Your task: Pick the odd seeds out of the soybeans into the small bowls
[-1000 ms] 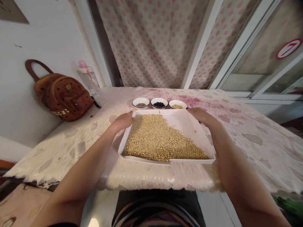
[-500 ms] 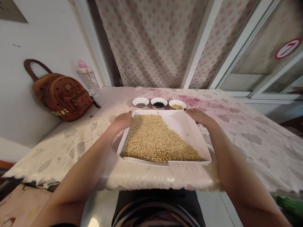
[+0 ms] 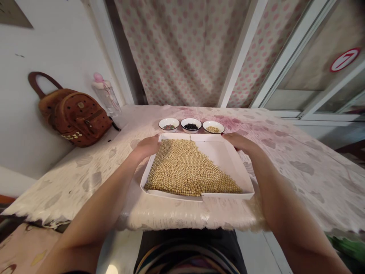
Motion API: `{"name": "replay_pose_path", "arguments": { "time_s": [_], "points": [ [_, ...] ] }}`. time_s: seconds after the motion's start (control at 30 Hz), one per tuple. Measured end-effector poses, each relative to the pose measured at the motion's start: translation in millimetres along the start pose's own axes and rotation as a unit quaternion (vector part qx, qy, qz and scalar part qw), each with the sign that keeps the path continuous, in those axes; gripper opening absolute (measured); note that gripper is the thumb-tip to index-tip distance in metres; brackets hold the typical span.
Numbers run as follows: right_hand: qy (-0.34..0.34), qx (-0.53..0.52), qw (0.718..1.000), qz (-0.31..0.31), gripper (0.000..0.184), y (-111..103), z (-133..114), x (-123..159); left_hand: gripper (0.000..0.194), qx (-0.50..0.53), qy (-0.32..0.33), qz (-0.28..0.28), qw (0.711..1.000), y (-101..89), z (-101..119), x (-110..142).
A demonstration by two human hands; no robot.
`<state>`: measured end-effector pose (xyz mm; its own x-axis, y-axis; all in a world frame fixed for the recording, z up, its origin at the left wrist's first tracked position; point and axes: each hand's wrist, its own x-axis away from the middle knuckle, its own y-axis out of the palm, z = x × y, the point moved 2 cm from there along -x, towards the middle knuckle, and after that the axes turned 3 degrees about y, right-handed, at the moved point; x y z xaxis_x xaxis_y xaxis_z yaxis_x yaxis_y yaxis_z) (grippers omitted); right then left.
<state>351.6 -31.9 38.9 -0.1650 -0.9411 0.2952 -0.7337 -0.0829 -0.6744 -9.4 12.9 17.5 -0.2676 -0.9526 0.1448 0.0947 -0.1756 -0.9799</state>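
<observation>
The white tray [image 3: 228, 152] is gripped at its far left corner by the left hand [image 3: 148, 146] and at its far right corner by the right hand [image 3: 236, 140]. Between the hands, the tray is positioned above the near part of the table [image 3: 285, 171]. Round beans [image 3: 188, 167] are contained in the tray, heaped toward the left-hand side and along the near wall; bare floor is exposed nearest the right hand. Three small bowls are aligned just beyond the tray: the left bowl [image 3: 169, 124] beyond the left hand, the middle bowl [image 3: 191, 125] between both hands, and the right bowl [image 3: 213, 127] near the right hand's fingertips.
</observation>
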Motion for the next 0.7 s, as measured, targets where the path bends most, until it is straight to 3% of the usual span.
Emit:
{"name": "replay_pose_path", "arguments": {
  "time_s": [0.3,0.47,0.7],
  "points": [
    [-0.041,-0.032,0.999,0.005,0.037,-6.1,4.3,-0.2,0.05,0.002,0.004,0.001,1.0,-2.5,0.7,2.5],
    [-0.035,0.01,0.999,0.02,0.042,-4.0,2.5,1.4,0.047,0.006,0.012,-0.002,1.0,-1.9,1.3,2.2],
    [-0.014,-0.014,1.0,0.019,0.034,-3.3,-2.8,6.1,0.048,0.002,0.011,-0.002,1.0,-1.4,1.1,2.2]
  ]
}}
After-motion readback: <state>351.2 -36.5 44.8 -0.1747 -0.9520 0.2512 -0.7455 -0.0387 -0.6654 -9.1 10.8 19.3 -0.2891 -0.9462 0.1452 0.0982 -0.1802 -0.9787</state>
